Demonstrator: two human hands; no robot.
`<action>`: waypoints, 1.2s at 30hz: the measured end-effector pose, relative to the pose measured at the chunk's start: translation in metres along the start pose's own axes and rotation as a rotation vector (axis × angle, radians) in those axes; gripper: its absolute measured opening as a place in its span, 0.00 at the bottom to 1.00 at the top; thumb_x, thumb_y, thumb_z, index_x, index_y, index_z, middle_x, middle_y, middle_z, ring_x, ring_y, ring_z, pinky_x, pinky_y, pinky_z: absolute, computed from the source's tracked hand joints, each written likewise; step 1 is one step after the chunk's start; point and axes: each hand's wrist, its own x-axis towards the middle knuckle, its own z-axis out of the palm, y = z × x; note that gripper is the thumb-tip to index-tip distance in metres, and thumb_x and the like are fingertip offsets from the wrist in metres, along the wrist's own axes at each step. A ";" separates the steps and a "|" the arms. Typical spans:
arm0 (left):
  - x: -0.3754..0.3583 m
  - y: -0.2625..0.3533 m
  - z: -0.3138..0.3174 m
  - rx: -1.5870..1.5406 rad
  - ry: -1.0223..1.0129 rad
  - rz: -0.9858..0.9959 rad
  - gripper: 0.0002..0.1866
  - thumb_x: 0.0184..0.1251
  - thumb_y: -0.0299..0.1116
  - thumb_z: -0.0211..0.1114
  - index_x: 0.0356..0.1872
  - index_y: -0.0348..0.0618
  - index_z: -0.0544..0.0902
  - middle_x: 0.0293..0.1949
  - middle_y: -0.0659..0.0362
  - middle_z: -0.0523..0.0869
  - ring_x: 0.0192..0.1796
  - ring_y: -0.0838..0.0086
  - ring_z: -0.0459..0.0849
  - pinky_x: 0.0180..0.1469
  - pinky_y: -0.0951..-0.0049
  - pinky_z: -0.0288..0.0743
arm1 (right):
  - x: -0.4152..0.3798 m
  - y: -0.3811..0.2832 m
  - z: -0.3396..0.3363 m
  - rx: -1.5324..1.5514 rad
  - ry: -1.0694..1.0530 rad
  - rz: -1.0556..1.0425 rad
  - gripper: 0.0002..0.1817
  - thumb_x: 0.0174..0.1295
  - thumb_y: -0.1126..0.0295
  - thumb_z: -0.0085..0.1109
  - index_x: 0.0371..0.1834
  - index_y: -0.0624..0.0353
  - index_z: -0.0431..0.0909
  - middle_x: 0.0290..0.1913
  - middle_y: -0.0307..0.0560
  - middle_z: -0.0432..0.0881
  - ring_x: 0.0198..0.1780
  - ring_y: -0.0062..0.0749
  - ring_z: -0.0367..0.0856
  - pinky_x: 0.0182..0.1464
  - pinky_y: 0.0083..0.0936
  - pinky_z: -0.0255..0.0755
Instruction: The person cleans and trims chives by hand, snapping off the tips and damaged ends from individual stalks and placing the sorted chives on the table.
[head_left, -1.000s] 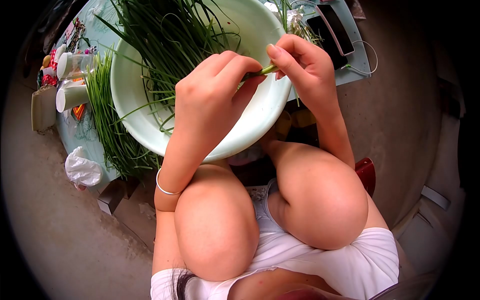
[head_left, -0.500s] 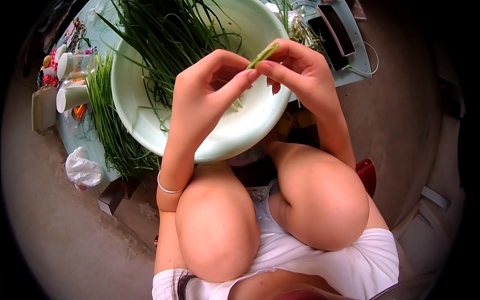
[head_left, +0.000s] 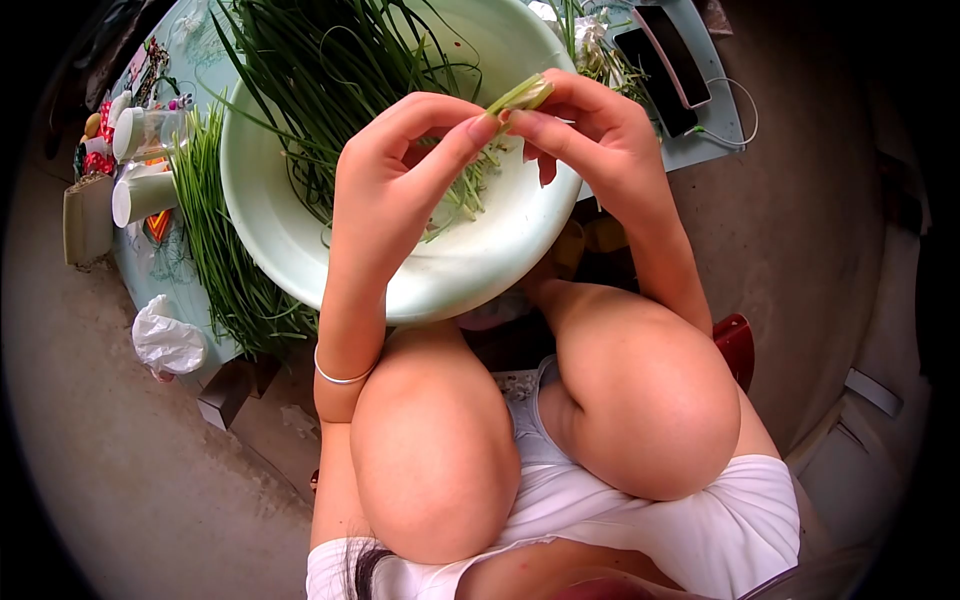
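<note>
Both hands hold one green chive stalk [head_left: 520, 95] over a pale green bowl [head_left: 300, 250]. My left hand [head_left: 400, 180] pinches the stalk's lower part between thumb and forefinger. My right hand [head_left: 590, 135] grips its pale cut end from the other side. The stalk's thin leaves trail down behind my left hand into the bowl. A heap of loose chives [head_left: 340, 70] fills the far half of the bowl. A silver bangle [head_left: 338, 377] circles my left wrist.
A second bundle of chives [head_left: 225, 250] lies on the low table left of the bowl. White cups [head_left: 140, 195] and small items stand at the table's left end, with a crumpled white bag [head_left: 165, 340] nearby. A phone with cable [head_left: 665, 60] lies at right. My knees sit below.
Both hands have lifted the chive stalk up and slightly left from the bowl's right rim. The stalk's end now points upward between the fingertips.
</note>
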 end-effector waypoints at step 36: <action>-0.001 0.007 0.001 0.026 0.008 -0.150 0.11 0.65 0.32 0.65 0.41 0.34 0.83 0.25 0.64 0.84 0.25 0.89 0.74 0.28 0.88 0.65 | 0.002 0.003 -0.006 -0.180 0.047 -0.038 0.07 0.62 0.75 0.60 0.42 0.65 0.79 0.32 0.43 0.83 0.25 0.15 0.78 0.25 0.12 0.71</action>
